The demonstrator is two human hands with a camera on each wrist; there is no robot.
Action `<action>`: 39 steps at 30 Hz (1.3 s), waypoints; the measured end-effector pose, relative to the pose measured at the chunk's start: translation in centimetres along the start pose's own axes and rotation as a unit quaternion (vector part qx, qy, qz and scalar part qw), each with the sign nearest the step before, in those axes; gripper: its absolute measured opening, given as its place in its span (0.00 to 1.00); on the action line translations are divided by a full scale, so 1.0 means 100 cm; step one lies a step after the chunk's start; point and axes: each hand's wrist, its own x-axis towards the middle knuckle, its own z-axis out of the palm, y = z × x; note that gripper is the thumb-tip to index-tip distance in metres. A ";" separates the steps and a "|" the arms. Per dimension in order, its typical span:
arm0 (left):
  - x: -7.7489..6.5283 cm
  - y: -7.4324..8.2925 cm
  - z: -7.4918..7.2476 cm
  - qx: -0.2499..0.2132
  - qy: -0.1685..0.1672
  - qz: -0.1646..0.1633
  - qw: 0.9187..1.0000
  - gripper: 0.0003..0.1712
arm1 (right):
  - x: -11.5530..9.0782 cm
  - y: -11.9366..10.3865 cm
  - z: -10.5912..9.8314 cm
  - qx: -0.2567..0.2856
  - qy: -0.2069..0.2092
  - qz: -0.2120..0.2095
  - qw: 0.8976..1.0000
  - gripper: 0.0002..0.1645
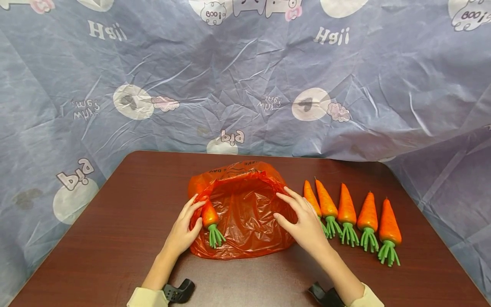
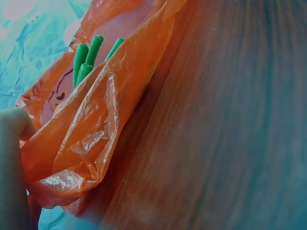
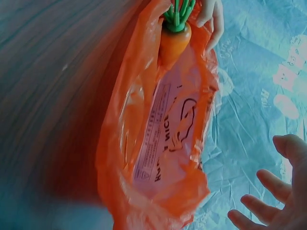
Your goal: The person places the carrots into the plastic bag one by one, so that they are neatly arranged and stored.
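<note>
A red plastic bag (image 1: 249, 221) lies on the table with its mouth spread toward me. Inside its left side is a carrot (image 1: 209, 214), green stalks pointing out of the mouth; the stalks (image 2: 93, 52) also show in the left wrist view. My left hand (image 1: 183, 228) holds the bag's left rim between thumb and fingers, beside that carrot. At the right rim, my right hand (image 1: 307, 221) has its fingers spread; the right wrist view shows those fingers (image 3: 271, 187) apart from the bag, holding nothing. Printed lettering shows on the bag's inner wall.
Several more carrots (image 1: 347, 204) stand in a row to the right of the bag, tips pointing away and stalks toward me. The brown table (image 1: 134, 213) extends left of the bag. A printed grey-blue cloth (image 1: 230, 85) hangs behind the table's far edge.
</note>
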 end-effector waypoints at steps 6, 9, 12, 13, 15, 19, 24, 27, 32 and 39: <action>0.000 -0.001 0.000 0.002 -0.002 -0.001 1.000 0.26 | -0.009 0.010 -0.014 -0.005 0.021 0.017 1.000 0.30; 0.000 -0.001 0.000 0.003 -0.001 0.001 1.000 0.26 | -0.013 0.014 -0.021 -0.008 0.029 0.026 0.999 0.30; 0.000 -0.001 0.000 0.002 0.002 0.001 1.000 0.27 | -0.018 0.018 -0.027 -0.006 0.033 0.033 0.999 0.30; 0.000 -0.001 0.000 0.002 0.003 0.002 1.000 0.27 | -0.019 0.020 -0.029 -0.006 0.035 0.036 0.999 0.29; 0.000 -0.001 0.001 0.000 0.004 0.001 1.000 0.27 | -0.023 0.023 -0.033 -0.006 0.040 0.040 0.998 0.29; -0.001 0.000 0.001 -0.004 0.006 -0.002 1.000 0.27 | -0.031 0.029 -0.040 -0.007 0.048 0.054 0.997 0.29; 0.000 0.001 0.000 -0.004 0.005 -0.003 1.000 0.26 | -0.037 0.036 -0.052 -0.009 0.057 0.060 0.997 0.29; 0.000 0.001 0.000 -0.004 0.007 0.000 1.000 0.26 | -0.039 0.041 -0.060 -0.014 0.053 0.062 0.997 0.29; 0.000 0.001 0.000 -0.005 0.007 -0.001 1.000 0.27 | -0.042 0.054 -0.074 -0.023 0.043 0.071 0.996 0.30; -0.001 0.001 0.000 -0.006 0.010 0.001 1.000 0.27 | -0.045 0.080 -0.090 -0.038 0.067 0.072 0.994 0.31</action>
